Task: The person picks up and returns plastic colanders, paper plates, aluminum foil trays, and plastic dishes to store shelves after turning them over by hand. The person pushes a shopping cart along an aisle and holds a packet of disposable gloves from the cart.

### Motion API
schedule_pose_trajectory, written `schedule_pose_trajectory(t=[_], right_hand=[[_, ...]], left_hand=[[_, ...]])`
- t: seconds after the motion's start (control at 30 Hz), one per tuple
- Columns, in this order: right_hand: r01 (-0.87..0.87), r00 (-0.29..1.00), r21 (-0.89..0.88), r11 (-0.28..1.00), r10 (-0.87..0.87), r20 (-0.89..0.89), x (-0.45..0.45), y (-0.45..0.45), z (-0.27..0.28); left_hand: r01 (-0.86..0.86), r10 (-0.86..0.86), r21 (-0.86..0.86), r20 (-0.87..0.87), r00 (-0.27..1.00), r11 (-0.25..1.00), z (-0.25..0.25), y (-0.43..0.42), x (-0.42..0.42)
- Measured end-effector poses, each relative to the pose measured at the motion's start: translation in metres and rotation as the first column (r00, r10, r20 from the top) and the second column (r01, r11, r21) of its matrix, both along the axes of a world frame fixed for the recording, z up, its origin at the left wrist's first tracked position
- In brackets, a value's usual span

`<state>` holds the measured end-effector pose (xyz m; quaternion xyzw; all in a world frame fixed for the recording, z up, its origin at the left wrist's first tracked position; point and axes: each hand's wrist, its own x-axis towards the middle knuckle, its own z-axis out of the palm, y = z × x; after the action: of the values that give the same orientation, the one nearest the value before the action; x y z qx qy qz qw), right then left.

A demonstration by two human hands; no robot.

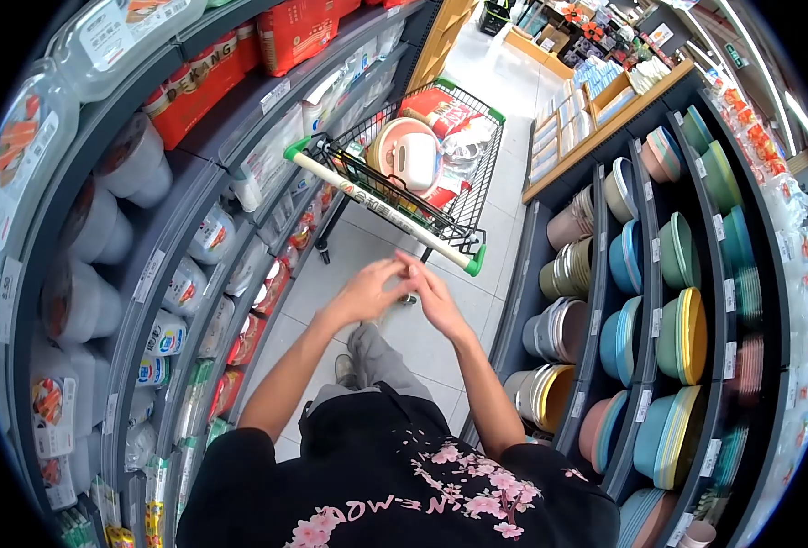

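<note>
My left hand (367, 290) and my right hand (433, 297) meet in front of my body, fingertips touching or overlapping, just behind the cart handle (381, 208). Neither hand touches the handle. Nothing shows in either palm, and the fingers look loosely spread. Beyond the handle, the wire shopping cart (486, 169) holds a pink round basin (388, 151) with a white plastic item (416, 160) on it, red packages (436, 111) and a clear-wrapped item (466, 146).
Shelves of plastic containers (75, 301) and packaged goods line the left side. On the right, shelves hold stacked coloured basins (682, 338) and buckets (555, 329). Tiled floor (358, 247) runs between them. Further off stands a wooden display (605, 110).
</note>
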<state>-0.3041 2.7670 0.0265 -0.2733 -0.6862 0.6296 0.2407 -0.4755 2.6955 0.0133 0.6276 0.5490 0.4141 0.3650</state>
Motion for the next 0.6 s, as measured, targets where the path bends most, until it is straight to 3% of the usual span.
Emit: schedule_pose_trajectory(t=[0.03,0.07,0.1,0.13,0.2,0.23,0.27,0.33,0.4,0.47,0.53,0.6], right_hand=[[0.003,1.0,-0.004,1.0,-0.003,0.0,-0.003,0.012,-0.004],[0.04,0.985,0.286,0.957,-0.087,0.152,-0.005,0.026,-0.008],[0.025,0.941,0.553,0.833,-0.206,0.268,-0.007,0.04,-0.011],[0.026,0.941,0.55,0.835,-0.206,0.268,-0.009,0.054,-0.02],[-0.092,0.803,0.757,0.647,-0.401,0.441,-0.014,0.081,-0.044],[-0.085,0.812,0.73,0.679,-0.378,0.446,-0.021,0.094,-0.055],[-0.072,0.819,0.728,0.681,-0.376,0.434,-0.025,0.103,-0.065],[-0.16,0.659,0.581,0.798,-0.352,0.665,-0.041,0.115,-0.066],[-0.153,0.647,0.593,0.791,-0.373,0.665,-0.05,0.138,-0.088],[-0.244,0.538,0.356,0.902,-0.18,0.824,-0.058,0.156,-0.078],[-0.273,0.529,0.229,0.934,-0.053,0.847,-0.059,0.166,-0.078],[-0.318,0.494,0.141,0.938,0.036,0.869,-0.061,0.173,-0.079]], left_hand=[[-0.04,0.053,0.091,-0.144,0.988,0.995,-0.004,0.016,-0.008],[-0.038,0.05,0.089,-0.143,0.988,0.995,-0.007,0.031,-0.019],[-0.062,0.113,0.139,-0.395,0.912,0.988,-0.008,0.045,-0.032],[-0.071,0.177,0.193,-0.616,0.768,0.979,-0.01,0.058,-0.048],[-0.079,0.159,0.143,-0.732,0.663,0.987,-0.032,0.086,-0.083],[-0.125,0.102,0.032,-0.786,0.61,0.992,-0.037,0.095,-0.097],[-0.124,0.099,0.03,-0.796,0.597,0.992,-0.041,0.102,-0.11],[-0.013,-0.075,-0.106,-0.777,0.626,0.994,-0.036,0.115,-0.13],[-0.005,-0.127,-0.165,-0.772,0.623,0.986,-0.035,0.13,-0.141],[0.038,-0.242,-0.268,-0.788,0.565,0.963,-0.032,0.152,-0.154],[0.056,-0.189,-0.185,-0.855,0.484,0.981,-0.029,0.173,-0.171],[-0.031,-0.472,-0.561,-0.724,0.503,0.827,-0.034,0.207,-0.196]])
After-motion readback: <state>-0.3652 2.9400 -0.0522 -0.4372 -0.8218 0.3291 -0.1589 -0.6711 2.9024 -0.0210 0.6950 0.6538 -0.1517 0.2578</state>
